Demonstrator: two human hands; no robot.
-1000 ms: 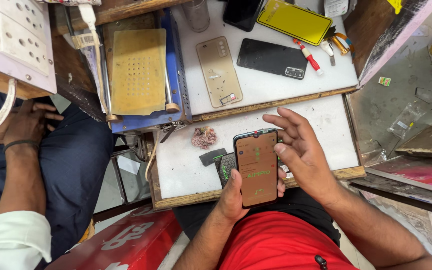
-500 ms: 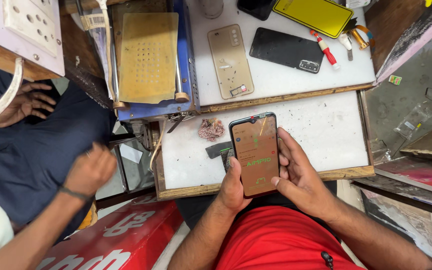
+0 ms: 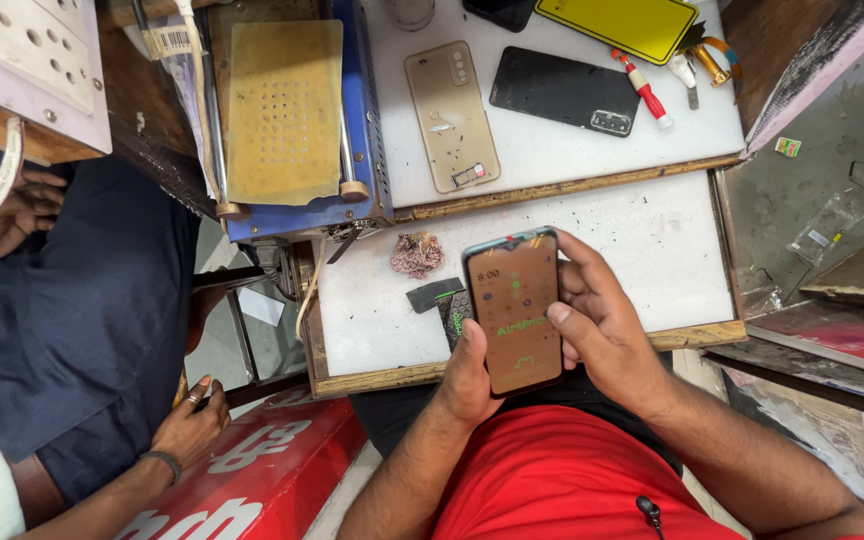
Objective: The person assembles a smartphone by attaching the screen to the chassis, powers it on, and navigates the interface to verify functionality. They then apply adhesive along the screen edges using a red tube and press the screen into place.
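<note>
Left hand (image 3: 472,375): cradles smartphone (image 3: 514,310) from below, thumb on left edge. Right hand (image 3: 602,325): wraps right side, thumb pressed on lit screen (phone assembled, powered). Phone held above white tabletop (image 3: 652,250). Beyond: beige back cover (image 3: 450,115), black panel (image 3: 564,90), unfitted.

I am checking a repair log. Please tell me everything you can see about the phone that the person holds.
The phone is a slim dark slab, screen up and lit in a brownish tone with small icons. It is held upright above the near edge of the white table. The left hand grips its lower left edge; the right hand wraps its right side, thumb on the screen.
</note>
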